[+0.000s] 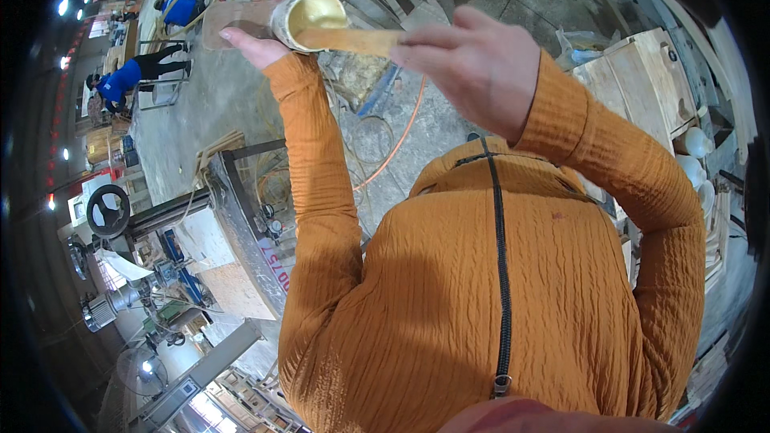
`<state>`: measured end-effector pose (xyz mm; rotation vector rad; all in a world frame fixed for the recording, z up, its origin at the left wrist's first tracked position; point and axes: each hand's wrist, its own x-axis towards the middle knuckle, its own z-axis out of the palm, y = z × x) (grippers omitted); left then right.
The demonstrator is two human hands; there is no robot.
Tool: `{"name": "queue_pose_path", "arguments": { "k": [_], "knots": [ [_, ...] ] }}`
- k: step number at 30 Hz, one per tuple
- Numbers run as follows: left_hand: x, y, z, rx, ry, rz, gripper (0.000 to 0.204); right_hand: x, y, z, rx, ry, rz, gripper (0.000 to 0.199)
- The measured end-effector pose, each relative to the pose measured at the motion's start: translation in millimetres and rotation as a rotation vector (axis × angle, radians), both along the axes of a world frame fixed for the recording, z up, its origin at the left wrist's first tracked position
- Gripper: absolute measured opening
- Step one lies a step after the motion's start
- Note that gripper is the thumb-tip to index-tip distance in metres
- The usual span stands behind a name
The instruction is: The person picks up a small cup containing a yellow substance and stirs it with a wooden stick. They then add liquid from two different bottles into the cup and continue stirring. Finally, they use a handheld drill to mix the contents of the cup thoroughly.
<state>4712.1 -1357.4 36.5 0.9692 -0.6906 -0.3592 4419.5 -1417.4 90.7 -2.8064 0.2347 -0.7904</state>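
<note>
My left hand holds up a white cup, tilted so that its mouth shows pale yellow, creamy stuff inside. A flat brown piece with rounded corners lies against the same hand, beside the cup; I cannot tell whether it is wood. My right hand, slightly blurred, grips a flat wooden stick. The stick's far end reaches into the cup's mouth. Part of my left hand is hidden behind the cup and the brown piece.
Below my hands, an orange hose runs over the concrete floor near a bag of yellowish material. Wooden boxes and white bottles stand at right. A machine with a black handwheel is at left. People in blue work farther off.
</note>
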Motion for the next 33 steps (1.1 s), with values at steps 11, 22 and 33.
{"name": "queue_pose_path", "arguments": {
  "k": [11, 22, 33],
  "knots": [
    [2.1, -3.6, 19.2, -0.009, 0.054, -0.037, 0.079, -2.6, -0.2, 8.3, -0.001, -0.032, -0.057, 0.031],
    [12.9, 1.5, 19.8, -0.029, 0.043, -0.088, 0.082, 1.2, -7.1, 13.4, -0.005, -0.096, -0.073, 0.027],
    [17.8, 6.1, 16.8, 0.090, -0.002, -0.004, 0.080, 6.6, -0.9, -8.4, 0.049, 0.050, 0.000, 0.029]
  ]
}}
